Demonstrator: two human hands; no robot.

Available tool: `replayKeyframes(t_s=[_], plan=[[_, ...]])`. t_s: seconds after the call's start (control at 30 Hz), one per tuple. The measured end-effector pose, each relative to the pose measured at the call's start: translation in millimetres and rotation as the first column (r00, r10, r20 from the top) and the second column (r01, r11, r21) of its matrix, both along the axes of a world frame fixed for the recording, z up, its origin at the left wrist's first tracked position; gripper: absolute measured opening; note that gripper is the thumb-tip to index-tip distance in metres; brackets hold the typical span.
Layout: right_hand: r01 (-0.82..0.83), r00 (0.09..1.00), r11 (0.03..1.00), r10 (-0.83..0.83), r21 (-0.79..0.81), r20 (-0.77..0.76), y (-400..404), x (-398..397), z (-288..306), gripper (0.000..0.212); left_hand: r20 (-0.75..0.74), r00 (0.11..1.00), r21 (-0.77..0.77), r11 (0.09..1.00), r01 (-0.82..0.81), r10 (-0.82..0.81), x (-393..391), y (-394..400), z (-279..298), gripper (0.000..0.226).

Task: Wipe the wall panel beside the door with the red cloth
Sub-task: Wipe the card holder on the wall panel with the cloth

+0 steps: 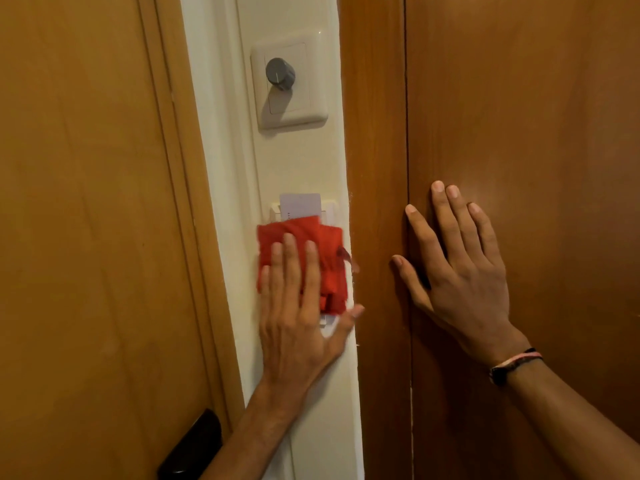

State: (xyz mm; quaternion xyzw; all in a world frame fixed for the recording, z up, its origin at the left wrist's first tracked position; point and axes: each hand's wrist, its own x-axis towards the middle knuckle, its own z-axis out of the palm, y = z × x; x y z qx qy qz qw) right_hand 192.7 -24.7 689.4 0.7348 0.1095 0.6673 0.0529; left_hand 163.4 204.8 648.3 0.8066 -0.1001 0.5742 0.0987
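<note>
A narrow cream wall panel (pixel 298 161) runs between the wooden door (pixel 86 220) on the left and brown wooden panelling (pixel 519 116) on the right. My left hand (pixel 298 323) presses a folded red cloth (pixel 329 258) flat against the panel, fingers spread over it. The cloth covers most of a card-holder switch, whose white key card (pixel 300 205) sticks out just above it. My right hand (pixel 460 268) lies flat and open on the brown panelling, holding nothing.
A cream switch plate with a grey round knob (pixel 280 73) sits higher on the panel. The door's black handle plate (pixel 194 448) shows at the bottom left. A dark wristband (pixel 512 365) circles my right wrist.
</note>
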Motion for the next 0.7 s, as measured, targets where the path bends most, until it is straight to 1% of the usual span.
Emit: replayKeyframes(t_s=[0.03,0.07,0.1,0.17,0.2,0.23,0.27,0.3,0.33,0.4,0.43,0.47,0.53,0.57,0.63,0.7], plan=[[0.001,1.000,1.000,-0.001,0.000,0.000,0,0,0,0.071,0.012,1.000,0.075,0.997,0.012,-0.013,0,-2,-4,0.094],[0.002,1.000,1.000,-0.002,-0.001,-0.001,0,0,0,0.071,0.026,0.999,0.107,0.994,0.021,-0.024,1,0,-6,0.092],[0.002,1.000,1.000,-0.002,-0.004,-0.002,-1,0,0,0.071,0.029,0.999,0.072,0.997,0.023,-0.025,3,1,-4,0.090],[-0.003,1.000,1.000,0.003,-0.003,-0.002,0,0,0,0.071,0.005,1.000,-0.094,0.995,0.009,-0.009,5,-2,1,0.091],[-0.004,1.000,1.000,0.004,0.001,-0.002,1,0,-1,0.071,-0.004,1.000,-0.102,0.995,-0.002,0.001,5,-8,1,0.093],[-0.007,1.000,1.000,0.007,0.003,0.000,1,0,-1,0.071,0.002,1.000,-0.031,1.000,-0.002,0.002,3,-13,-3,0.095],[-0.012,1.000,1.000,0.011,0.005,0.004,1,0,-1,0.070,0.023,1.000,0.073,0.997,0.008,-0.009,3,-15,-6,0.096],[-0.016,1.000,1.000,0.016,0.004,0.007,1,0,-1,0.070,0.039,0.999,0.136,0.990,0.024,-0.030,4,-14,-8,0.094],[-0.020,1.000,1.000,0.020,0.002,0.007,1,-1,-1,0.070,0.046,0.998,0.119,0.992,0.042,-0.048,5,-12,-8,0.093],[-0.030,1.000,1.000,0.030,0.002,0.004,-1,-1,0,0.070,0.042,0.998,-0.076,0.996,0.055,-0.052,6,-13,-2,0.091],[-0.035,0.999,0.999,0.035,0.005,0.005,0,-1,0,0.069,0.031,0.998,-0.132,0.990,0.049,-0.046,5,-18,-2,0.091],[-0.037,0.999,0.999,0.037,0.007,0.005,0,-1,0,0.069,0.024,0.999,-0.114,0.992,0.046,-0.044,4,-24,-4,0.090],[-0.037,0.999,0.999,0.037,0.008,-0.005,2,-1,-1,0.069,0.026,0.997,0.043,0.996,0.075,-0.076,-1,-29,-13,0.083],[-0.040,0.999,0.999,0.040,0.006,-0.008,1,-2,0,0.069,0.022,0.993,0.088,0.989,0.115,-0.118,-3,-28,-16,0.077],[-0.056,0.998,0.998,0.056,0.008,-0.020,2,-5,2,0.069,0.013,0.978,0.057,0.977,0.207,-0.208,-9,-22,-13,0.064],[-0.107,0.993,0.994,0.108,0.029,-0.049,5,-10,3,0.067,0.000,0.955,-0.037,0.954,0.297,-0.297,-16,-24,-9,0.059]])
